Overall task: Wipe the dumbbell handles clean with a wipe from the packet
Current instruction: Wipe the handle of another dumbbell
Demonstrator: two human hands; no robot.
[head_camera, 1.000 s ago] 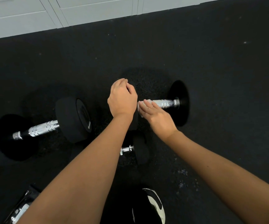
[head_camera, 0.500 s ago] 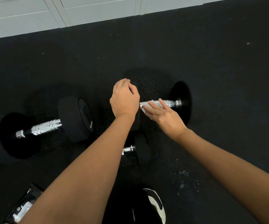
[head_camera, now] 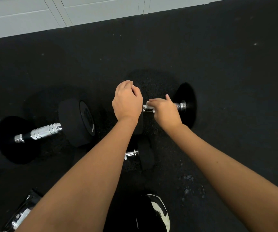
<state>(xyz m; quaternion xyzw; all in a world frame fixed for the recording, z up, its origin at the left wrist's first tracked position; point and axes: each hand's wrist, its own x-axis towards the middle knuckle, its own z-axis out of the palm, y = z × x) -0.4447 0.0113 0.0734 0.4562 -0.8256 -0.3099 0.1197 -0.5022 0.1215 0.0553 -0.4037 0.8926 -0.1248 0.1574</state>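
Head view: right hand [head_camera: 165, 111] curls over the chrome knurled handle [head_camera: 180, 106] of the right-hand black dumbbell [head_camera: 186, 104], grip clamped on a white wipe [head_camera: 149, 104] pressed to the bar. Left hand [head_camera: 126, 102] curls round that dumbbell's near-left head. Second black dumbbell [head_camera: 74, 122] lies on the black rubber floor [head_camera: 218, 67], well to the left. Shiny black wipe packet [head_camera: 20, 213] sits at the near-left edge.

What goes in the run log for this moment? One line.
step: wiping handle | right hand: wipe on right dumbbell handle | left hand: steadying its head | left dumbbell: untouched
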